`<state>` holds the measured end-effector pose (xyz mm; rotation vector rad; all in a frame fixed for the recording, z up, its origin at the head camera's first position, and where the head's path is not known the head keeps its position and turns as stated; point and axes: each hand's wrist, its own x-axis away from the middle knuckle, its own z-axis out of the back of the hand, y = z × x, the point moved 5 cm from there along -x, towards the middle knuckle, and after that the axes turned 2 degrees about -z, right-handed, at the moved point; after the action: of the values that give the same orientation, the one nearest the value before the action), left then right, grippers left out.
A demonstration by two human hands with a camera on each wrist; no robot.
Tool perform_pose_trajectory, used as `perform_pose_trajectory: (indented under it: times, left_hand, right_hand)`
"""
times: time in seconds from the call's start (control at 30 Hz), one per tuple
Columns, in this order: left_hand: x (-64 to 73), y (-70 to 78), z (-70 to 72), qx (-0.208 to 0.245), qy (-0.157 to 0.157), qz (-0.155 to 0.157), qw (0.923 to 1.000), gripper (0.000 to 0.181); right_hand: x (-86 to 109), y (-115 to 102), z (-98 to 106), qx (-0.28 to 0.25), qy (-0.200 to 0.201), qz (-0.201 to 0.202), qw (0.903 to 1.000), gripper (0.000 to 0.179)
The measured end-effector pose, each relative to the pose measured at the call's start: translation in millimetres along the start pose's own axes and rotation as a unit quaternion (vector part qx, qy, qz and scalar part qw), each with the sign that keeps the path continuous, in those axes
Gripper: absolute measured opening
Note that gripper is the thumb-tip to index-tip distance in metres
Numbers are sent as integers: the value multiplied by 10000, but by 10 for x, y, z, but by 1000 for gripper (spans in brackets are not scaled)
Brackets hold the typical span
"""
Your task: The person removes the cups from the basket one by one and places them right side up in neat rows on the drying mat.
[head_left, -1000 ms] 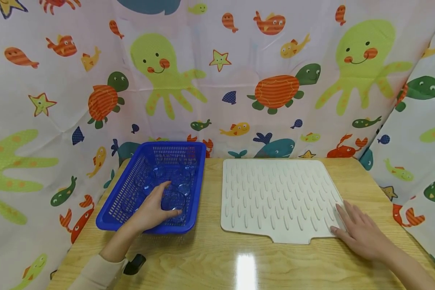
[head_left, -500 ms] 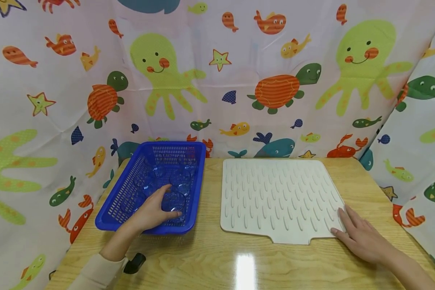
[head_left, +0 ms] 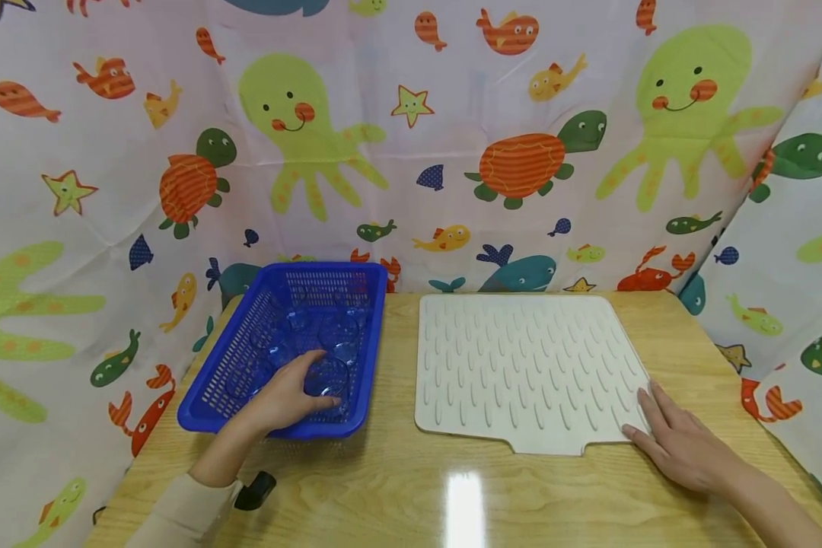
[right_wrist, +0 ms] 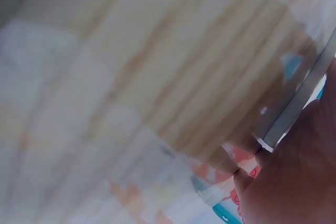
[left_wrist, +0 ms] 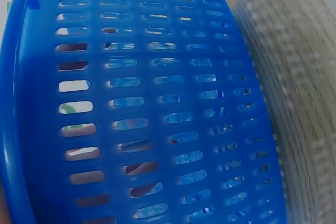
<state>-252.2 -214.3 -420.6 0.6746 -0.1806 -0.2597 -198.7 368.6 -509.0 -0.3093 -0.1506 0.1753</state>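
Observation:
In the head view, my left hand (head_left: 289, 397) reaches into a blue plastic basket (head_left: 377, 335). Its thumb and index finger curve about the rim of a clear drinking glass (head_left: 330, 380) near the basket's front right; the other fingers are hidden. Several more clear glasses stand in the basket, one of them a glass (head_left: 338, 335) just behind. Only the basket's slotted wall (left_wrist: 157, 93) fills the left wrist view. On the right, my right hand (head_left: 685, 445) lies with extended fingers at the lower right edge of a white ridged draining board (head_left: 534, 365).
Beneath everything is a wood-grain table (head_left: 383, 495). A curtain (head_left: 411, 190) printed with sea animals encloses the back and both sides. A small black object (head_left: 255, 491) sits by the left cuff. The draining board's edge (right_wrist: 294, 114) shows in the right wrist view.
The whole head view has shifted slightly, with the scene a little higher. Both hands keep nearly the same places, the left at the glass and the right at the board's edge.

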Motion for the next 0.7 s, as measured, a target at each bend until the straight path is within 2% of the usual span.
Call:
perform_pose_trajectory:
  times: [0.27, 0.5, 0.7]
  left_hand:
    - [-13, 20, -7, -77, -60, 26, 9999, 86]
    - [-32, 5, -12, -188, 22, -6, 9998, 85]
    - [-24, -1, -30, -111, -4, 49, 9999, 85]
  right_hand:
    - [12, -11, -7, -46, 11, 51, 10000, 84]
    - [-1, -13, 1, -40, 28, 124, 9999, 84]
    - [-10, -1, -10, 91, 2, 117, 9999, 84]
